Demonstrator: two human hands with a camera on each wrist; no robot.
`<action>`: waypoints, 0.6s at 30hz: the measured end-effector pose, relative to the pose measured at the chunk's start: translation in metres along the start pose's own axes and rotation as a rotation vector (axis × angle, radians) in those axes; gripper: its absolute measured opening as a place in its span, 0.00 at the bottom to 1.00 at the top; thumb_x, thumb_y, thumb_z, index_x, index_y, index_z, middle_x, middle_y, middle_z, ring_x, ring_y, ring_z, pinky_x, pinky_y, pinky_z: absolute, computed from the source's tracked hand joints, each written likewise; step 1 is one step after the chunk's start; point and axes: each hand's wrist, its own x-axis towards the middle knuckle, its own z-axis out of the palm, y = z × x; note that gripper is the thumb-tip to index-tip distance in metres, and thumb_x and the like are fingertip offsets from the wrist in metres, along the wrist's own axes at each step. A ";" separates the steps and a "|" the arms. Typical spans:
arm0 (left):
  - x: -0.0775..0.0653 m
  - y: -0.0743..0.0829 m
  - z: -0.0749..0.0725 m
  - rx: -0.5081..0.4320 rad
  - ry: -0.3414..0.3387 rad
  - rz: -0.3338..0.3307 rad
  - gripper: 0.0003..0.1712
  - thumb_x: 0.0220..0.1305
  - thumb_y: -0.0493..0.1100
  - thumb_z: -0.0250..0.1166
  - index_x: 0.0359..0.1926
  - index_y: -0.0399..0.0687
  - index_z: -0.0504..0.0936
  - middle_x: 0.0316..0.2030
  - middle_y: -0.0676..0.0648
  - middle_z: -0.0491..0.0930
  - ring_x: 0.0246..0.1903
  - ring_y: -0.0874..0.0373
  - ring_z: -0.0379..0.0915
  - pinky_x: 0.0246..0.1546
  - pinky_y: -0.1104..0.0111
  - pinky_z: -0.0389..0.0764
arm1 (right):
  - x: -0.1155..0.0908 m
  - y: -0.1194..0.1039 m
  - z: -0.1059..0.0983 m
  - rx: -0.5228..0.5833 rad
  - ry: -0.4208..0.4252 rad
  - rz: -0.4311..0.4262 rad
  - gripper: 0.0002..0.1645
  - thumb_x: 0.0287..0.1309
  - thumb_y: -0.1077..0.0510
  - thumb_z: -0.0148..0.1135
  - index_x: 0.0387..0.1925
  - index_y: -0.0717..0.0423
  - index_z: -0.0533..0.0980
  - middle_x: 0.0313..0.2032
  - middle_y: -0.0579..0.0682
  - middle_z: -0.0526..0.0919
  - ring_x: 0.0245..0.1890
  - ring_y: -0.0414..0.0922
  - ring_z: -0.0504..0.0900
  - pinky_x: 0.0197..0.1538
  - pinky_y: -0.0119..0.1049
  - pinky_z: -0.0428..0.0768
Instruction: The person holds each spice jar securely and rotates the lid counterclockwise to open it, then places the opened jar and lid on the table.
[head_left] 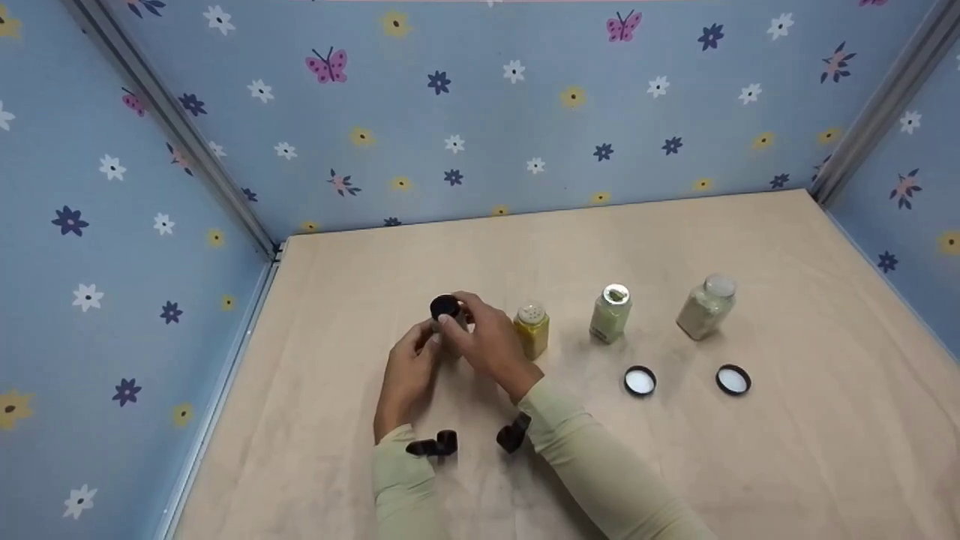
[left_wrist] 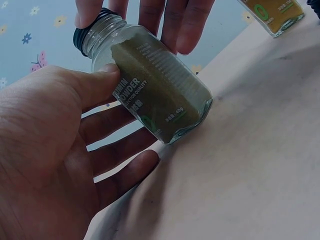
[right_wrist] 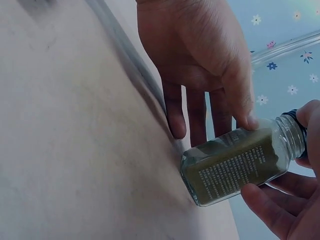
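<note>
A glass spice jar (left_wrist: pixel 160 95) of brownish powder, labelled as cumin powder, is between my hands, tilted in the wrist views. My left hand (head_left: pixel 407 371) holds the jar's body, thumb on one side and fingers on the other. My right hand (head_left: pixel 491 341) grips the black screw cap (head_left: pixel 444 307) on the jar's neck, thumb against its side. Whether the base touches the table cannot be told. Right beside my right hand stands a jar of yellow powder (head_left: pixel 532 334) with a perforated top.
Farther right stand a jar of green powder (head_left: pixel 610 319) and a jar of paler powder (head_left: pixel 705 309), both without black caps. Two black caps (head_left: pixel 640 382) lie in front of them, white insides up. Flowered panels (head_left: pixel 517 112) border the cloth-covered table (head_left: pixel 300 300).
</note>
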 end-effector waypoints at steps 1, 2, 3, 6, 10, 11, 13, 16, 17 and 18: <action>0.000 0.000 0.000 0.004 0.001 -0.003 0.21 0.77 0.47 0.55 0.67 0.56 0.75 0.63 0.50 0.75 0.64 0.54 0.69 0.64 0.55 0.69 | 0.000 0.000 0.000 0.006 0.001 0.001 0.31 0.70 0.38 0.56 0.66 0.49 0.73 0.52 0.49 0.84 0.48 0.43 0.82 0.49 0.41 0.82; 0.000 0.000 0.000 0.002 0.000 0.000 0.21 0.77 0.47 0.55 0.67 0.55 0.75 0.63 0.50 0.75 0.64 0.54 0.69 0.64 0.55 0.69 | 0.000 0.000 0.001 0.010 0.002 0.003 0.31 0.70 0.38 0.56 0.66 0.49 0.73 0.53 0.48 0.84 0.48 0.43 0.82 0.49 0.41 0.81; 0.000 0.000 -0.001 0.003 0.000 0.000 0.21 0.77 0.47 0.55 0.67 0.55 0.75 0.63 0.50 0.75 0.64 0.54 0.69 0.64 0.55 0.69 | -0.001 -0.001 0.001 0.016 0.001 0.006 0.31 0.70 0.37 0.56 0.66 0.48 0.73 0.53 0.48 0.84 0.49 0.43 0.82 0.49 0.41 0.81; 0.000 0.000 -0.001 0.000 0.001 -0.014 0.21 0.77 0.47 0.55 0.67 0.55 0.75 0.63 0.50 0.75 0.64 0.55 0.69 0.64 0.55 0.69 | -0.001 -0.001 0.002 0.028 -0.005 0.009 0.32 0.70 0.36 0.55 0.67 0.47 0.72 0.55 0.48 0.83 0.50 0.43 0.82 0.51 0.41 0.81; 0.000 0.000 -0.002 -0.011 0.001 -0.023 0.21 0.77 0.49 0.55 0.67 0.56 0.75 0.63 0.52 0.76 0.63 0.56 0.69 0.64 0.56 0.69 | -0.001 0.000 0.003 0.038 0.002 0.006 0.32 0.70 0.35 0.54 0.67 0.46 0.71 0.54 0.48 0.83 0.51 0.43 0.82 0.51 0.41 0.81; 0.000 0.000 -0.002 -0.013 0.000 -0.021 0.21 0.77 0.49 0.55 0.67 0.57 0.75 0.63 0.52 0.76 0.63 0.56 0.69 0.64 0.56 0.69 | -0.001 0.001 0.003 0.041 0.007 0.004 0.32 0.70 0.35 0.54 0.67 0.46 0.71 0.54 0.48 0.84 0.50 0.43 0.83 0.51 0.41 0.81; 0.000 0.000 -0.001 -0.014 -0.001 -0.010 0.21 0.77 0.49 0.56 0.67 0.57 0.76 0.62 0.53 0.76 0.62 0.57 0.70 0.64 0.57 0.69 | -0.002 0.001 0.003 0.042 0.019 -0.001 0.33 0.70 0.36 0.55 0.68 0.46 0.71 0.53 0.48 0.84 0.50 0.43 0.83 0.51 0.41 0.81; 0.000 0.000 -0.001 -0.011 -0.007 -0.002 0.21 0.76 0.50 0.56 0.67 0.58 0.76 0.62 0.53 0.76 0.62 0.58 0.70 0.63 0.57 0.70 | -0.003 0.002 0.003 0.049 0.033 -0.009 0.32 0.70 0.36 0.55 0.68 0.47 0.71 0.54 0.49 0.84 0.50 0.43 0.83 0.51 0.41 0.82; 0.000 -0.001 -0.002 -0.011 -0.008 -0.004 0.21 0.76 0.50 0.56 0.66 0.58 0.76 0.62 0.53 0.76 0.62 0.58 0.70 0.64 0.57 0.70 | -0.003 0.002 0.004 0.053 0.034 -0.011 0.32 0.70 0.37 0.55 0.68 0.48 0.71 0.53 0.49 0.84 0.51 0.43 0.83 0.51 0.41 0.82; 0.000 -0.001 -0.002 -0.007 -0.010 -0.005 0.21 0.76 0.50 0.56 0.67 0.58 0.76 0.62 0.53 0.76 0.62 0.58 0.70 0.64 0.57 0.70 | -0.004 0.002 0.004 0.066 0.036 -0.015 0.32 0.70 0.37 0.55 0.67 0.48 0.70 0.54 0.49 0.83 0.51 0.43 0.83 0.52 0.41 0.82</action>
